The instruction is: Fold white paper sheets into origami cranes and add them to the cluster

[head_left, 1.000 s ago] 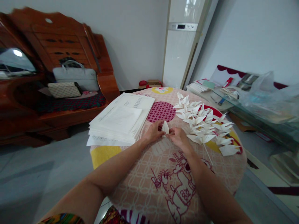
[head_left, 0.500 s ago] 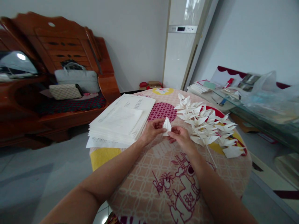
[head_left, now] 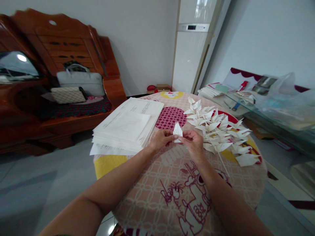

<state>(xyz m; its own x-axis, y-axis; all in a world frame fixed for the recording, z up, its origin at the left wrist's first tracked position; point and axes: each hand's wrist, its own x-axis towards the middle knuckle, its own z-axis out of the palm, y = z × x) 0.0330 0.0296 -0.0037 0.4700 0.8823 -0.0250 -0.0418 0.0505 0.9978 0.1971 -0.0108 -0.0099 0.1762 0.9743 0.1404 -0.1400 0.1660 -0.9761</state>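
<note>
Between my two hands is a small folded piece of white paper, its pointed end turned upward and away from me. My left hand pinches its left lower edge with thumb and fingers. From the other side, my right hand grips the lower right edge, its thumb on the near face. To the left lies a thick stack of printed paper with a smaller square sheet on top. Right of my hands are many folded paper cranes, clustered together over a red and yellow patch.
A round table with a patterned cloth carries everything. A thin white stick pokes out from the cranes. A glass-topped stand with a plastic bag is on the right; a wooden chair with bags stands at the left.
The folded paper has turned slightly, its tip now showing separate points. My right hand has closed in around its edge, and my left fingers have drawn together. The view has shifted a little.
</note>
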